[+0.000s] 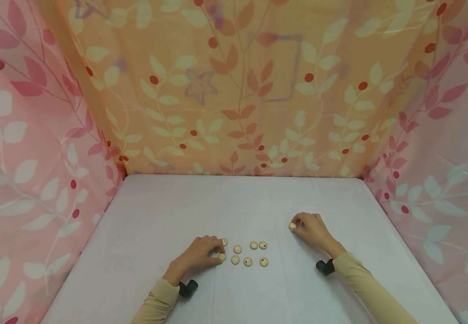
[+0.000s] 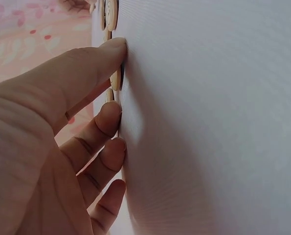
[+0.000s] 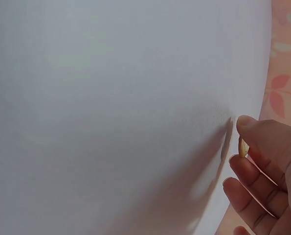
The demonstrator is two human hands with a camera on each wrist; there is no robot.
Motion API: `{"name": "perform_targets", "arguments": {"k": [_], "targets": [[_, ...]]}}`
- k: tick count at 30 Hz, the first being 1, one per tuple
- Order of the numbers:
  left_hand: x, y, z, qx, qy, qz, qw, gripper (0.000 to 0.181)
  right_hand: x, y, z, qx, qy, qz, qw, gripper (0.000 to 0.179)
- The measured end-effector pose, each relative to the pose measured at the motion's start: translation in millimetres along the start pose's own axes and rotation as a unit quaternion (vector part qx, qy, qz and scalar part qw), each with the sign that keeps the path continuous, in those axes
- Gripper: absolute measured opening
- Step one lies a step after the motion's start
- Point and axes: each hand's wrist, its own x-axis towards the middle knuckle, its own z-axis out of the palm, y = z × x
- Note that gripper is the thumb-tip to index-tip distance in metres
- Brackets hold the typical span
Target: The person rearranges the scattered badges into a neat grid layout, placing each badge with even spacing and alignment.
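Observation:
Small round wooden discs with dark printed marks lie in two loose rows on the white table. My left hand (image 1: 199, 253) rests low at the left end of the rows, thumb and forefinger at the edges of a disc (image 1: 222, 256). Another disc (image 1: 224, 242) lies just beyond those fingers. In the left wrist view, the thumb hides part of the gripped disc (image 2: 116, 80). Off to the right of the rows, my right hand (image 1: 312, 230) pinches a single disc (image 1: 292, 226) between thumb and fingers. The right wrist view shows that disc (image 3: 243, 146) edge-on, held over the cloth.
Between the hands lie several more discs, among them a near one (image 1: 264, 262) and a far one (image 1: 254, 245). White cloth covers the table (image 1: 157, 202). Patterned curtains (image 1: 238, 90) hang behind it and on both sides. Each wrist carries a black camera (image 1: 188, 289).

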Motion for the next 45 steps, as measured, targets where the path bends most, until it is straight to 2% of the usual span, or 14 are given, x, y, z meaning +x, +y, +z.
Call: {"name": "perform_targets", "arguments": {"k": [16,22,29,37,45], "targets": [[0.3,-2.7,0.8,-0.02,-0.008,-0.004,0.9998,0.017,28.0,7,12,0.005,0.025,0.025,0.9994,0.018],[-0.7,-3.4,2.7,-0.025,-0.007,-0.01,0.9996,0.017,37.2,4,14,0.016,0.031,0.044,0.9984,0.02],[-0.9,-5.1,4.6,-0.027,0.002,-0.005,0.9996,0.017,47.3,0,14,0.018,0.039,0.048,0.998,0.022],[-0.5,-4.4,4.3,-0.036,-0.003,-0.008,0.9993,0.018,54.9,2,16,0.03,0.023,0.075,0.9965,0.021],[0.4,-6.3,4.6,-0.035,-0.001,-0.008,0.9994,0.019,60.0,5,14,0.038,0.003,0.083,0.9958,0.022]]}}
